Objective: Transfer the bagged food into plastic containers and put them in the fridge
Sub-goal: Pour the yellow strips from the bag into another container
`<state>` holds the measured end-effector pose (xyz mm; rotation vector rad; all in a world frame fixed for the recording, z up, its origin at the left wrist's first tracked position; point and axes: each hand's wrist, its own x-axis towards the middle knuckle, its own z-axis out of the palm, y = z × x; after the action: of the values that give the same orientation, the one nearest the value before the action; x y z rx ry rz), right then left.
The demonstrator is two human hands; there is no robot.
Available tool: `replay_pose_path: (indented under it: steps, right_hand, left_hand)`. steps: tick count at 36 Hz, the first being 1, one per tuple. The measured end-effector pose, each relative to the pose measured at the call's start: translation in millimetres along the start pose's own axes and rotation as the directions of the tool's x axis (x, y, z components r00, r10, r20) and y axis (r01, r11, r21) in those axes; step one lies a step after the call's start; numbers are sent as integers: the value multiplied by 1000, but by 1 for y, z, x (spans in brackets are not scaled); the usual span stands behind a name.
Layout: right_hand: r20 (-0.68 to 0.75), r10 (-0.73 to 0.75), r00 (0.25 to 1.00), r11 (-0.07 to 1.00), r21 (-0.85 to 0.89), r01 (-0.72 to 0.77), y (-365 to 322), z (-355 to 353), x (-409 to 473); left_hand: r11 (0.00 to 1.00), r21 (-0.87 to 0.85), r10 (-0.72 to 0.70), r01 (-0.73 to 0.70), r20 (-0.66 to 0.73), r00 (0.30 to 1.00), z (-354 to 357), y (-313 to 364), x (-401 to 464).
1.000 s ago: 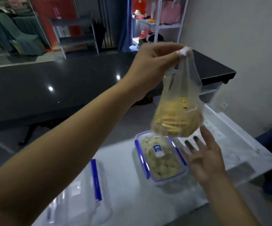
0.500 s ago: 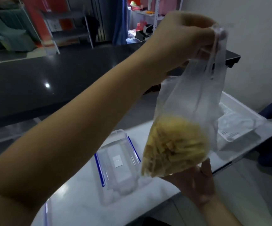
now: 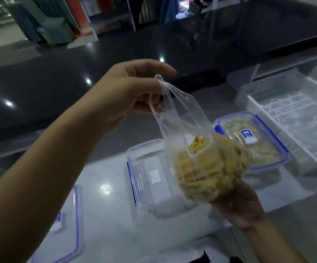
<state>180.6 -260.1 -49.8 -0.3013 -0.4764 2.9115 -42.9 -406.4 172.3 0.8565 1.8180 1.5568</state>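
A clear plastic bag of yellow pasta-like food (image 3: 201,171) hangs over the white table. My left hand (image 3: 127,95) pinches the bag's knotted handles at the top. My right hand (image 3: 237,207) cups the bag's full bottom from below. Right under and behind the bag stands an empty clear container with blue clips (image 3: 150,179). A closed container (image 3: 252,141) filled with pale food sits further right. Another lid or container with blue trim (image 3: 64,224) lies at the lower left, partly behind my left forearm.
A clear slotted plastic bin (image 3: 294,118) stands at the table's right end. A long dark glossy counter (image 3: 154,44) runs behind the white table (image 3: 106,224). Shelving and chairs stand far back.
The bag has come down from head height to just above the table. My right hand moved from under it to cupping its bottom. The view tilted down, showing more containers.
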Motion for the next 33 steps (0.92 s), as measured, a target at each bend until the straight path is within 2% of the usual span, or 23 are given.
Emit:
replay_pose_path:
  steps: [2,4,6,8,11,15,20,25,33]
  right_hand:
    - [-11,97,995,994,-50,-97,5,5,9]
    - [-112,62,992,987,-138,-78,5,-1,19]
    - [-95,80,992,990,-112,-90,4,4,23]
    - [-153,104,983,984,-126,-123,0,4,29]
    - [-182,173,968,951,-225,-212,-13,10,34]
    - [-263,188,946,881,-381,-281,-27,12,38]
    - [-381,160,911,781,-516,-353,-31,13,40]
    - [-439,47,897,699,-628,-343,-33,15,47]
    - [-476,-9,880,589,-713,-380,-53,22,61]
  left_hand:
    - [1000,-23,1,-1,-24,1000,-5,-9,-3]
    - [999,-46,20,-22,-37,999,-14,-15,-7]
    - [997,-53,53,-55,-26,998,-27,-21,-13]
    - [995,-47,89,-88,5,996,-40,-28,-21]
    - [992,-37,124,-122,32,992,-55,-42,-37]
    - [989,-14,149,-149,-9,989,-60,-65,-57]
    - [988,43,154,-150,-101,983,-55,-90,-77]
    - [986,111,148,-126,-215,965,-49,-108,-93]
    - [978,208,77,-24,-251,965,-40,-149,-97]
